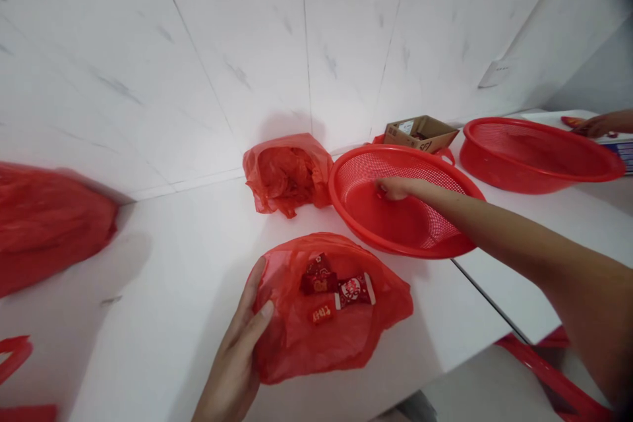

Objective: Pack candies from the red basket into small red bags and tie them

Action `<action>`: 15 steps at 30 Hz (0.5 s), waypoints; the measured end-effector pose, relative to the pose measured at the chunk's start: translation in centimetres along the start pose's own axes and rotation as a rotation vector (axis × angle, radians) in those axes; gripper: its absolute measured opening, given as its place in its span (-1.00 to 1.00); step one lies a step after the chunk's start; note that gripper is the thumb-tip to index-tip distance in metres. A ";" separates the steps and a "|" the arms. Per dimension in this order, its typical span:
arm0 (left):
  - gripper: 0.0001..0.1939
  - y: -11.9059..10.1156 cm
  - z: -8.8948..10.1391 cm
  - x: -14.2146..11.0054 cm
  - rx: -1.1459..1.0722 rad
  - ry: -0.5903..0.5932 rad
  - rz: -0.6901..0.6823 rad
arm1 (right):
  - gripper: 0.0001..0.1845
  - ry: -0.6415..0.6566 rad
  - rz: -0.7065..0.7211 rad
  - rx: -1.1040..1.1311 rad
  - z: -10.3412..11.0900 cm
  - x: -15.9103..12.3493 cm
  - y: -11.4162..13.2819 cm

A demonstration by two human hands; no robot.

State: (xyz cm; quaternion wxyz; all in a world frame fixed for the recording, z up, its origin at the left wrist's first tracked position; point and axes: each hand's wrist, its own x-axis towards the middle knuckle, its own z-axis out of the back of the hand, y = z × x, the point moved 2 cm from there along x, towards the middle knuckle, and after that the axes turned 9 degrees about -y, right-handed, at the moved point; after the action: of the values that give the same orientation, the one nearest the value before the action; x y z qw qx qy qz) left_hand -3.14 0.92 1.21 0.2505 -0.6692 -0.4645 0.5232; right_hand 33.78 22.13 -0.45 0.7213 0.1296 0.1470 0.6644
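Bag of thin, see-through red plastic (341, 349), mouth wide open, lying on a smooth white bench (173, 264) at lower centre. Inside, grouped close together: a dark red printed packet (319, 280), possibly an overlapping pair; a red packet with white ends and a round pale emblem (353, 291); and a small bright red packet with pale lettering (322, 312). At the bag's left edge, the left hand (242, 339), gripping the plastic, thumb over the near side and fingers along the rim.

Just beyond and to the right, a broad round red plastic basket with perforated walls (395, 227). Down inside it, the right hand (394, 188), fingers curled above the solid red floor. Bit of red at the fingertips; impossible to tell whether a gripped item or the basket behind.

Left of the basket, near the wall, a smaller crumpled red plastic bag (289, 171), gaping, with bunched red film inside. Behind the basket, a brown cardboard box (408, 138), open-topped, contents mostly hidden by its sides. Further right, another red plastic basket (514, 175), and by its far rim a co-worker's hand (606, 124), grip unclear, with an orange-red packet (572, 121) close by. At far left, a large bulging red plastic bag (49, 224), contents hidden. Behind, a white tiled wall with grey veining (237, 39).
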 end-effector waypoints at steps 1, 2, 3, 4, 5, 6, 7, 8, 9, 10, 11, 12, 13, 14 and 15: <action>-0.34 0.0 0.0 0.0 -0.002 0.005 0.003 | -0.93 0.049 0.008 0.003 0.1 -0.1 0.1; -0.34 0.0 0.1 0.1 -0.002 0.007 0.004 | -0.91 0.107 0.021 0.005 0.3 -0.3 0.3; -0.34 0.1 0.2 0.1 0.002 0.008 0.003 | -0.90 0.160 0.039 0.012 0.8 -0.6 0.6; -0.34 0.1 0.3 0.2 0.008 0.010 0.002 | -0.90 0.189 0.060 0.026 1.4 -1.1 1.0; -0.32 0.1 0.4 0.3 0.014 0.010 0.000 | -0.90 0.205 0.089 0.047 2.2 -1.7 1.7; -0.31 0.1 0.4 0.4 0.018 0.009 -0.003 | -0.90 0.208 0.127 0.078 3.2 -2.5 2.7; -0.30 0.1 0.5 0.5 0.015 0.008 -0.005 | -0.89 0.205 0.169 0.113 4.1 -3.6 3.8; -0.29 0.1 0.5 0.6 0.008 0.009 -0.009 | -0.87 0.199 0.225 0.157 5.0 -5.0 5.2; -0.29 0.1 0.4 0.8 -0.001 0.013 -0.014 | -0.85 0.193 0.291 0.208 5.7 -6.6 6.8; -0.31 0.0 0.3 0.9 -0.011 0.018 -0.017 | -0.83 0.207 0.349 0.249 6.2 -8.3 8.5; -0.32 -0.1 0.1 0.9 -0.020 0.023 -0.018 | -0.83 0.231 0.449 0.298 6.4 -10.2 10.2; -0.33 -0.1 -0.1 1.0 -0.028 0.026 -0.018 | -0.86 0.296 0.533 0.334 6.1 -12.0 11.8; -0.34 -0.2 -0.3 1.0 -0.034 0.025 -0.016 | -0.87 0.375 0.587 0.361 5.5 -13.7 13.2; -0.34 -0.3 -0.5 0.9 -0.035 0.020 -0.015 | -0.86 0.438 0.638 0.367 4.7 -15.0 14.4; -0.34 -0.4 -0.6 0.8 -0.033 0.013 -0.018 | -0.80 0.461 0.669 0.354 3.8 -16.0 15.2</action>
State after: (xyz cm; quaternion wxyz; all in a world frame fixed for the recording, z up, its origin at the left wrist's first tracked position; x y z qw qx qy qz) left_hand -2.72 1.91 1.34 0.2471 -0.6725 -0.4772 0.5088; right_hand 20.04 7.44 9.54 0.3815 0.1401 0.3655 0.8374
